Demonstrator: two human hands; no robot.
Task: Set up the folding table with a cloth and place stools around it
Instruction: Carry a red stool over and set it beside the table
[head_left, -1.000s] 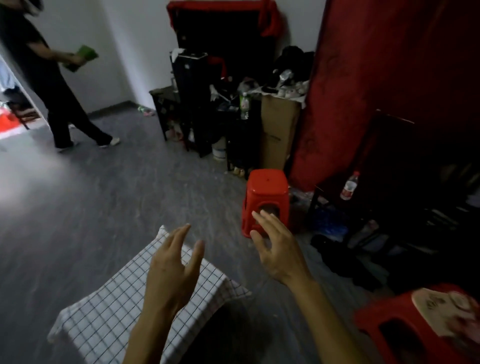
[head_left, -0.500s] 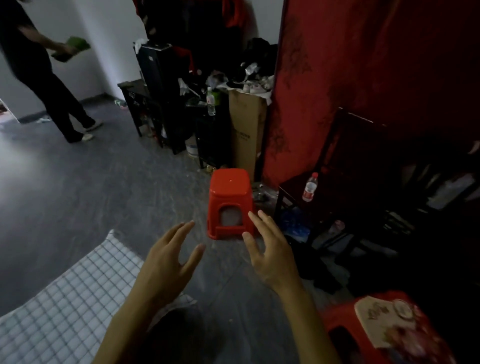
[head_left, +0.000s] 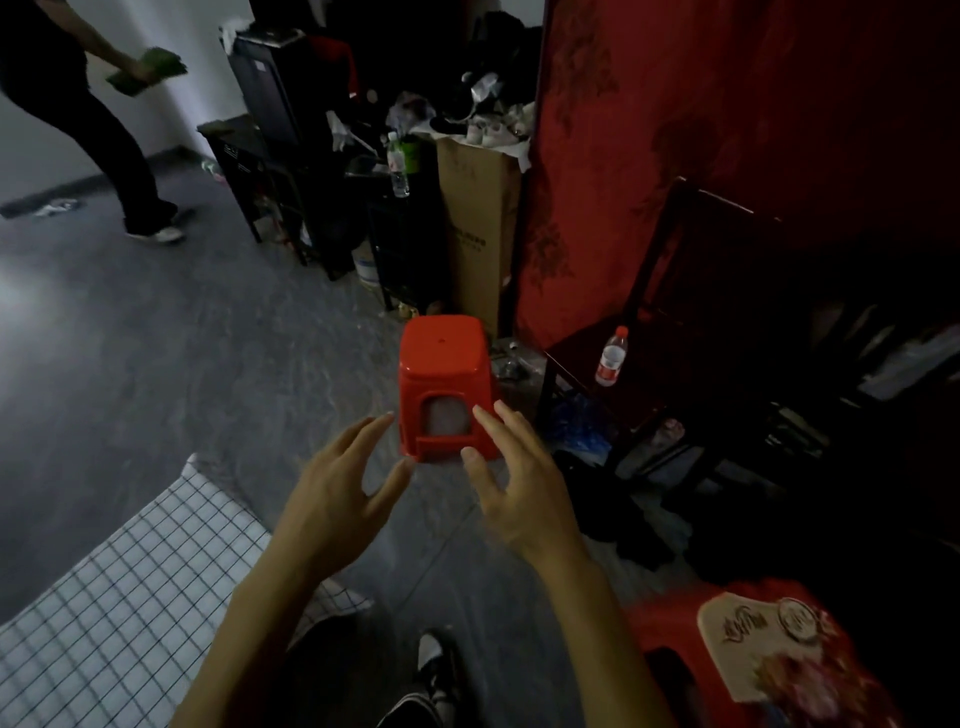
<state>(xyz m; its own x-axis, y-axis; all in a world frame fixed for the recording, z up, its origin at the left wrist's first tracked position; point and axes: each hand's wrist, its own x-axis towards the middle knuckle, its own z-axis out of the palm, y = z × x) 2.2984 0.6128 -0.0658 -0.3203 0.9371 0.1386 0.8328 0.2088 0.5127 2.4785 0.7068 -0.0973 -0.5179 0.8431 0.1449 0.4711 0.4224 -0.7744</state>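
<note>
Both hands empty and spread wide: left hand (head_left: 343, 483) and right hand (head_left: 519, 488) are raised side by side, palms turned inward. The small red plastic square-topped stool (head_left: 444, 364) stands upright on the grey floor (head_left: 208, 364), straight ahead beyond the fingertips and centred between them. The right hand looks slightly nearer; contact can't be told. The white black-grid cloth (head_left: 130, 587) covers the surface, lower left of the stool.

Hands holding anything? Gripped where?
Nothing held. Left hand and right hand are open, fingers spread, reaching toward the red stool.
</note>
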